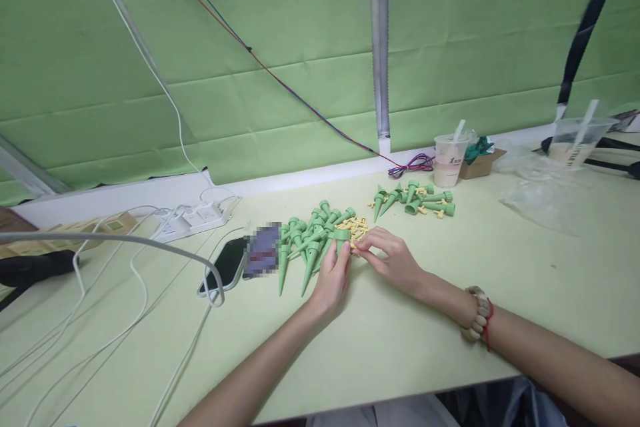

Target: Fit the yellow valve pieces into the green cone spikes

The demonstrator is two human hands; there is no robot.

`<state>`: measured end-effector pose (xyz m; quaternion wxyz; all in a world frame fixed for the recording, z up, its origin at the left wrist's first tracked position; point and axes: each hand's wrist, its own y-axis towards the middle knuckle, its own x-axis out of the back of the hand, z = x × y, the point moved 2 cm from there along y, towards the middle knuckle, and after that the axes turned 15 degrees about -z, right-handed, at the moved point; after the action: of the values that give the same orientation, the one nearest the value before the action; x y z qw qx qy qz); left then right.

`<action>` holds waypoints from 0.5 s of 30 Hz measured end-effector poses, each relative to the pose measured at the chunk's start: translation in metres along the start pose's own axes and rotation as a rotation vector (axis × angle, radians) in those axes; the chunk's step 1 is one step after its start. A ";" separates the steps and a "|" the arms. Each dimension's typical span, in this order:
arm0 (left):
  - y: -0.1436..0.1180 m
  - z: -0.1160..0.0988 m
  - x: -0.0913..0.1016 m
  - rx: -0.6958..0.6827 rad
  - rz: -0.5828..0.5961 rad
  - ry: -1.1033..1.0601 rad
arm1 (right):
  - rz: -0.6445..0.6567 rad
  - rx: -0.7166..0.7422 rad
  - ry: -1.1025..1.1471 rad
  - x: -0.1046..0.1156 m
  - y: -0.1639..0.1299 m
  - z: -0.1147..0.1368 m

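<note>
Wide pale counter (450,320), and mid-counter a heap of green spikes (305,240) beside small yellow pieces (356,227). Left hand (331,280) curls closed around one green spike (342,237); right hand (395,257) pinches a yellow piece (354,245) against it.

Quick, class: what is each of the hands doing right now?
Left hand: closed on a green cone.
Right hand: fingertips pinched at the small yellow pieces; whether it grips one cannot be told.
</note>
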<state>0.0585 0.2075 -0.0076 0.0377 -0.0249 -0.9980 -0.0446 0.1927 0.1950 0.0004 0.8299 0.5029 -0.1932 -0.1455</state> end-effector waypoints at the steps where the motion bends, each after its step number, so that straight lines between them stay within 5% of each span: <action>1: 0.000 -0.001 -0.001 0.025 0.016 -0.028 | 0.012 0.082 -0.033 0.000 0.000 0.000; 15: 0.004 -0.006 -0.005 0.229 0.233 -0.163 | -0.006 0.745 -0.353 0.015 0.016 0.002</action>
<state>0.0644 0.2107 -0.0018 -0.0356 -0.1395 -0.9867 0.0759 0.2057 0.1944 0.0175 0.5448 0.7367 -0.3705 -0.1521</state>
